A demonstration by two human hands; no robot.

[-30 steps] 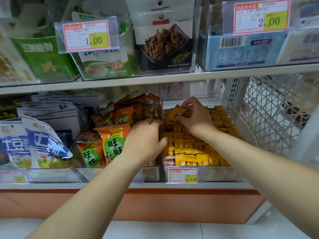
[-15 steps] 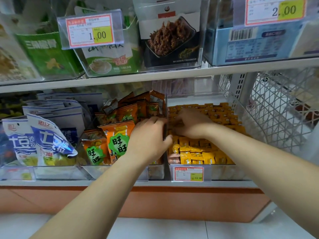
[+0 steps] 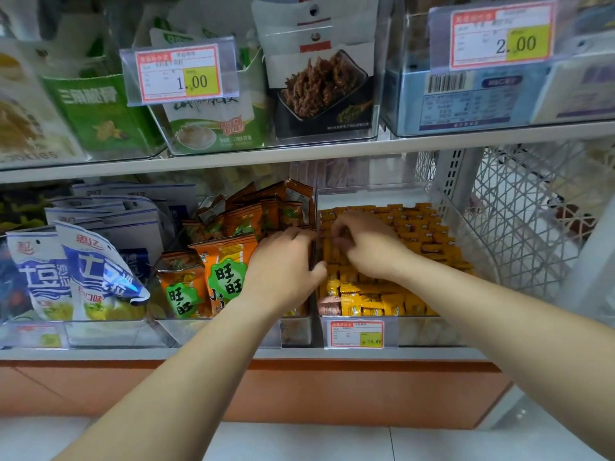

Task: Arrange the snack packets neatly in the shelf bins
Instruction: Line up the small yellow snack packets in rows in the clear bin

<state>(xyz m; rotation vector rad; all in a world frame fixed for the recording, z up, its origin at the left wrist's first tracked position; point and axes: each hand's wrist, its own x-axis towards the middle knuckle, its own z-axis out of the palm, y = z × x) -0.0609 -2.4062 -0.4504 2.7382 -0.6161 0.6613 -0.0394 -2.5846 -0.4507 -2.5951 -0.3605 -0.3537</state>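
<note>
**Hands at the Yellow Snack Bin**

The left hand (image 3: pixel 283 271) is gripping the clear plastic wall (image 3: pixel 315 207) between two bins on the lower white shelf (image 3: pixel 133 354), fingers curled over its rim and thumb lying across it. The right hand (image 3: pixel 369 244) is reaching into the clear plastic bin (image 3: pixel 422 332) on the right. Its fingers are curling down onto the small yellow snack packets (image 3: pixel 366 301) filling that bin, and I cannot tell whether they are pinching one. A red-bordered price tag (image 3: pixel 357 334) reading "¥15.80" is sitting on this bin's front. Orange snack packets (image 3: pixel 226 271) marked "旺旺" on a green badge are crowding the neighbouring bin. Upper tags are showing "1.00" (image 3: pixel 179 73) and "2.00" (image 3: pixel 502 34).
</note>
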